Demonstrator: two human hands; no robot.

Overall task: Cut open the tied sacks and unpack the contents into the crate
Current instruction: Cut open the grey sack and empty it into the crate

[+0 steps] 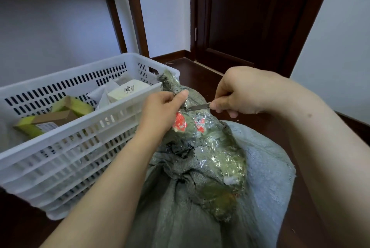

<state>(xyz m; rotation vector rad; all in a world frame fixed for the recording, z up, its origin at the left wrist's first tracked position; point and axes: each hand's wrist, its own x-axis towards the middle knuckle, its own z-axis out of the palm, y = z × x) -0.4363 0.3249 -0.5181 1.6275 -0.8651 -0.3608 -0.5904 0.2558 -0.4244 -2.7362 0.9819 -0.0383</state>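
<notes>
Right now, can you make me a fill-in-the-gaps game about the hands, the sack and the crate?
1. The left hand grips the neck of the sack while the right hand holds a small ____ against it.
2. The crate beside the sack is coloured ____.
3. The cream box inside the crate shows the number ____.
Missing words: knife, white, 2002.

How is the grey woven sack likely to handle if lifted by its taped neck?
Probably floppy: the sack cloth bunches and creases below the tie. The taped neck looks glossy, so likely slippery where the left hand pinches it. It bulges wide, so perhaps heavy; contents are hidden.
</notes>
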